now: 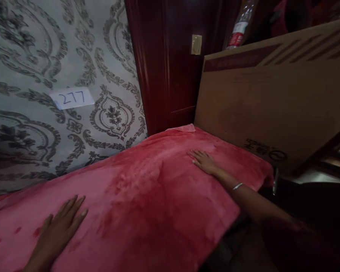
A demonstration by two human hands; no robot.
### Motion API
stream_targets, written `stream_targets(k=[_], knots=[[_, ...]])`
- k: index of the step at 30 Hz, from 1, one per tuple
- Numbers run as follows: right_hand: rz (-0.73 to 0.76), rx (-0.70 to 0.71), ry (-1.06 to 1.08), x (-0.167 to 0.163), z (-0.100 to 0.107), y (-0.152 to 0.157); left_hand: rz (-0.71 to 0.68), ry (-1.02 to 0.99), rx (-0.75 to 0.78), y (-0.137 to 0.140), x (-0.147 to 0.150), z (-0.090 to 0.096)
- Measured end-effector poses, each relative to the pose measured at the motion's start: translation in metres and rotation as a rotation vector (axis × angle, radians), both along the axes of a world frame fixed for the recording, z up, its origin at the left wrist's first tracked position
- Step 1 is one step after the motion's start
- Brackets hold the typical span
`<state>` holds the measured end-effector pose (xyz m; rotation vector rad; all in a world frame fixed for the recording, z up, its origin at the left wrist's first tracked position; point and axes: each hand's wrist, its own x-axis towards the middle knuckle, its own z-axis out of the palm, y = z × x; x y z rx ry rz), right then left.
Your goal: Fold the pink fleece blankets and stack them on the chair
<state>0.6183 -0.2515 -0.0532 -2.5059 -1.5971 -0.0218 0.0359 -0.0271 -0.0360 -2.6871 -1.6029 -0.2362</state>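
The red cloth point(170, 211) lies under the left grip point(59, 228) and right grip point(205, 162), both laid flat and spread, pinching nothing; it seems mostly smooth already; creases point(161, 172) remain between them, a turned-over edge point(184, 128) beyond the right grip

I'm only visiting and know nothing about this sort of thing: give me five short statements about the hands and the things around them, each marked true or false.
1. The left hand rests on the red plush cloth. True.
2. The right hand is clenched into a fist. False: it lies open on the red plush cloth.
3. The paper note on the patterned wallpaper reads 277. True.
4. The printed cardboard stands nearer the left hand than the right hand. False: it is nearer the right hand.
5. The plastic bottle has some red on its label. True.
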Motion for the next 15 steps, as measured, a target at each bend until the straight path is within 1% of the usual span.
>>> stream_targets(k=[2,4,7,9,11,13,15], knots=[[-0.199,-0.030,0.014,0.015,0.000,-0.024,0.009,0.019,-0.014,0.001,0.001,0.001],[-0.402,-0.051,0.037,0.038,0.003,-0.057,0.012,0.036,-0.022,0.000,0.004,0.004],[-0.587,-0.045,0.047,0.060,0.008,-0.102,-0.006,0.050,-0.031,-0.002,0.008,0.009],[-0.675,-0.033,0.046,0.061,0.008,-0.123,-0.010,0.043,-0.038,-0.003,0.010,0.013],[-0.730,-0.020,0.040,0.055,0.005,-0.136,-0.013,0.030,-0.041,-0.005,0.012,0.015],[-0.754,-0.009,0.025,0.048,0.001,-0.146,-0.020,0.018,-0.029,-0.007,0.013,0.017],[-0.738,-0.001,-0.007,0.042,-0.002,-0.156,-0.021,0.021,-0.023,-0.010,0.015,0.020]])
